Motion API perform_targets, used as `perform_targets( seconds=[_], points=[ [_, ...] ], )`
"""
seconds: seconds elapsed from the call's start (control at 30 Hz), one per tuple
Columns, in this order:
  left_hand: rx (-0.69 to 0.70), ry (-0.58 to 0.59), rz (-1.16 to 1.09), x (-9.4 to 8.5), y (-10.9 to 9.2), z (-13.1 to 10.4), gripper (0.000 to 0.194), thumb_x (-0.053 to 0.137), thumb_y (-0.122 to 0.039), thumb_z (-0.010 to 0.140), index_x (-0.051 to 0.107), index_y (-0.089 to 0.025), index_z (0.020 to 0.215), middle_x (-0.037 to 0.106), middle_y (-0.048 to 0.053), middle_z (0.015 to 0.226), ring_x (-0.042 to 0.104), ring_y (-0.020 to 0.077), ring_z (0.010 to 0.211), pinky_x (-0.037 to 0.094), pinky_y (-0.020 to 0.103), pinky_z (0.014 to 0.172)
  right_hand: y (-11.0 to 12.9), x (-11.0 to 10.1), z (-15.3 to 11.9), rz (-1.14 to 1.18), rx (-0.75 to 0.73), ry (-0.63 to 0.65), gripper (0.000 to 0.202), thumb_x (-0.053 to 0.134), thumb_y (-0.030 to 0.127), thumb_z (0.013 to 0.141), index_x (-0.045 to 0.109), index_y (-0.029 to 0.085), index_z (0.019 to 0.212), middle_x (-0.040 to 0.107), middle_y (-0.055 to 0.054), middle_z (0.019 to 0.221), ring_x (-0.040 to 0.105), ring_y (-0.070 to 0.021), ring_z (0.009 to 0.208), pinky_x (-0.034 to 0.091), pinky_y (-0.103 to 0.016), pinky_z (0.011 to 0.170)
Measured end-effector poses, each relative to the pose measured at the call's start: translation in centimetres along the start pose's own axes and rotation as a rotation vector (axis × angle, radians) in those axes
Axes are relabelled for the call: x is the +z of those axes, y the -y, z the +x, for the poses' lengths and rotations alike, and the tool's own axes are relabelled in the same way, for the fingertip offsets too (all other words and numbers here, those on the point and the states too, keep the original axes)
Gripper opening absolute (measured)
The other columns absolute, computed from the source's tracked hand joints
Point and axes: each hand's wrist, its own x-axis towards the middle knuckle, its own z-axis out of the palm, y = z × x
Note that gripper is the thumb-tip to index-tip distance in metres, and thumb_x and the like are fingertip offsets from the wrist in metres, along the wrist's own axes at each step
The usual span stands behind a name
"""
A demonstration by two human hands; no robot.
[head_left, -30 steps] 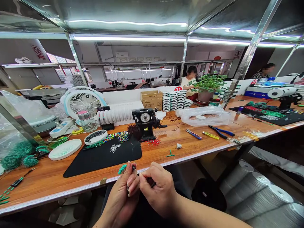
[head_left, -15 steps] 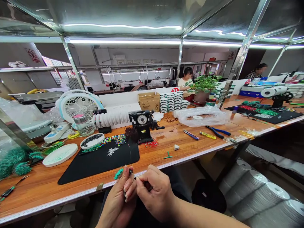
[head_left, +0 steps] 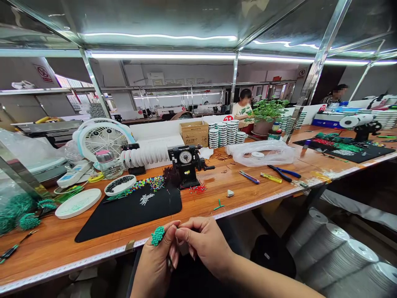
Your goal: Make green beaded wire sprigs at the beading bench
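My left hand [head_left: 156, 263] is closed around a bundle of thin strands with rounded green tips [head_left: 158, 236]; the tips stick out past the thumb, and a dark end shows below the fingers. My right hand [head_left: 207, 246] pinches right beside the left fingertips. What lies between its thumb and forefinger is too small to name. Both hands are just off the table's front edge, before a black mat [head_left: 130, 217] that carries small silver parts [head_left: 147, 198] and multicoloured beads [head_left: 151, 182].
A black hand-cranked winder [head_left: 186, 165] with white spools stands behind the mat. Further right lie pliers [head_left: 283, 172], a yellow-handled tool [head_left: 271, 177] and a small green piece [head_left: 218, 205]. White round dishes [head_left: 79, 203] sit at left. Spool stacks [head_left: 350, 252] stand below, right.
My left hand has turned, so more of the green tips show. My right hand has shifted from a fist-like grip to a fingertip pinch beside the left fingers.
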Motion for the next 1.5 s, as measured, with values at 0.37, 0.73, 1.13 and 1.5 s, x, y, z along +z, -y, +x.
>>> perform_targets(
  seconds=[0.37, 0.73, 1.13, 1.5],
  points=[
    [-0.048, 0.064, 0.062, -0.9, -0.3, 0.2, 0.026, 0.069, -0.036, 0.075, 0.066, -0.013, 0.089, 0.042, -0.008, 0.035, 0.031, 0.0043, 0.031, 0.033, 0.016, 0.036, -1.2, -0.6, 0.5, 0.442, 0.153, 0.146, 0.028, 0.068, 0.037, 0.072, 0.052, 0.015, 0.078, 0.056, 0.002, 0.057, 0.052, -0.0087, 0.044, 0.04, -0.018, 0.041],
    [-0.063, 0.054, 0.243, -1.1, -0.2, -0.4, 0.032, 0.067, -0.044, 0.074, 0.062, -0.013, 0.07, 0.031, -0.008, 0.039, 0.026, 0.0048, 0.037, 0.031, 0.016, 0.04, -1.4, -1.7, 0.0, 0.326, 0.164, 0.032, 0.023, 0.076, 0.031, 0.066, 0.064, 0.011, 0.066, 0.044, 0.006, 0.048, 0.026, -0.0015, 0.039, 0.015, -0.018, 0.038],
    [-0.194, 0.321, 0.347, -3.2, 1.5, -1.5, 0.021, 0.059, -0.035, 0.083, 0.058, -0.014, 0.078, 0.053, 0.001, 0.055, 0.053, 0.0153, 0.052, 0.043, 0.027, 0.053, -1.4, -0.7, -1.1, -0.098, 0.056, -0.041, 0.027, 0.068, 0.036, 0.072, 0.064, 0.011, 0.063, 0.06, -0.003, 0.056, 0.053, -0.0115, 0.049, 0.042, -0.025, 0.053],
    [-0.08, 0.166, 0.272, -4.1, 1.5, -2.4, 0.019, 0.061, -0.031, 0.082, 0.055, -0.016, 0.071, 0.051, -0.001, 0.058, 0.049, 0.0125, 0.055, 0.044, 0.025, 0.056, -2.9, -0.8, -2.4, -0.478, -0.152, -0.025, 0.015, 0.06, 0.021, 0.078, 0.069, 0.014, 0.068, 0.063, -0.003, 0.066, 0.056, -0.013, 0.064, 0.041, -0.024, 0.063]
  ],
)
